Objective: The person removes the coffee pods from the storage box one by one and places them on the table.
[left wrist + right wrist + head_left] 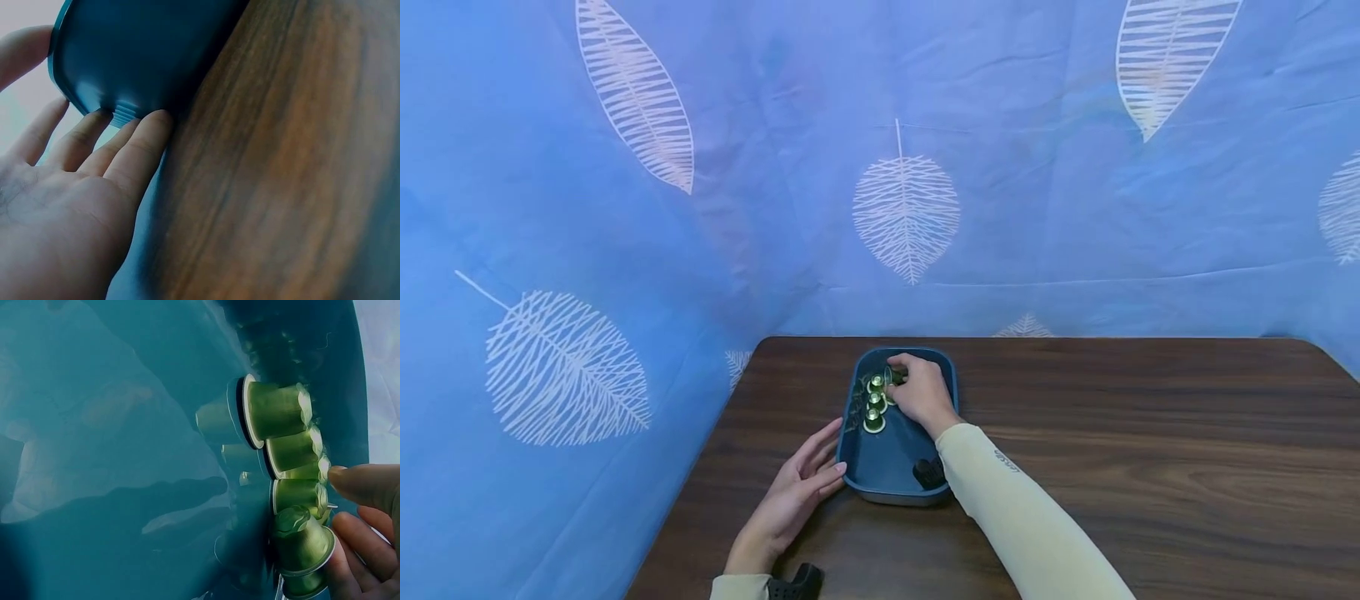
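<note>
Several green coffee capsules [874,402] stand in a row on their rims inside a blue tray [887,462], along its left part. My right hand [919,396] reaches into the tray's far half. In the right wrist view its curled fingers [350,565] touch a tilted capsule [303,540] at the near end of the row, and a fingertip lies close to the neighbouring capsules. My left hand [793,492] rests against the tray's left outer side. In the left wrist view its nearly straight fingers [140,147] touch the wall, with another digit at the rim.
The tray stands on a dark wooden table [1112,433], near its far edge. A blue cloth [775,167] with white leaf prints hangs behind and on the left. Black wrist devices [797,582] sit at both wrists; the right one is over the tray.
</note>
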Demonstrator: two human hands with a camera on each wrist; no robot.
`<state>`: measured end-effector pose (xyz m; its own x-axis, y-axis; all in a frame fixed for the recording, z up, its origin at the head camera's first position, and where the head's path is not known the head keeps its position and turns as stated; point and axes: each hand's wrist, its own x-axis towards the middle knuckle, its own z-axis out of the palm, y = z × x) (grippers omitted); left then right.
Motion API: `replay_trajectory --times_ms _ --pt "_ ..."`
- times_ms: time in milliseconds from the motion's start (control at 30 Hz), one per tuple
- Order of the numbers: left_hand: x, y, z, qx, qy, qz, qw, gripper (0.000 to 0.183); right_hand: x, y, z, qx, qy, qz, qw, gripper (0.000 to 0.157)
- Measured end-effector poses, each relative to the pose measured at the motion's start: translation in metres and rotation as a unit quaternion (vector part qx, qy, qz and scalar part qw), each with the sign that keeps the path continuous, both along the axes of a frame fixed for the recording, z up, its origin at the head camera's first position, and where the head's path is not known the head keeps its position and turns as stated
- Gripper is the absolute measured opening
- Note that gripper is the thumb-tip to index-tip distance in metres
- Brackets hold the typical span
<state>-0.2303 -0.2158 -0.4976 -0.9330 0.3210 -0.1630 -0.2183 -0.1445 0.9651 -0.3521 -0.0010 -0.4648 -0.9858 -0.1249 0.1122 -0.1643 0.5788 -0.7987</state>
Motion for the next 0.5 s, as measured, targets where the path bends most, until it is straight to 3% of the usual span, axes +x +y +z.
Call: replay_trajectory --times_ms 500 --pt "0.0019 -0.0001 0.0012 -0.003 0.004 -0.005 1.0 0.061 0.0013 -0.0007 -0.0011 0.077 0.004 0.019 0.997 0.045"
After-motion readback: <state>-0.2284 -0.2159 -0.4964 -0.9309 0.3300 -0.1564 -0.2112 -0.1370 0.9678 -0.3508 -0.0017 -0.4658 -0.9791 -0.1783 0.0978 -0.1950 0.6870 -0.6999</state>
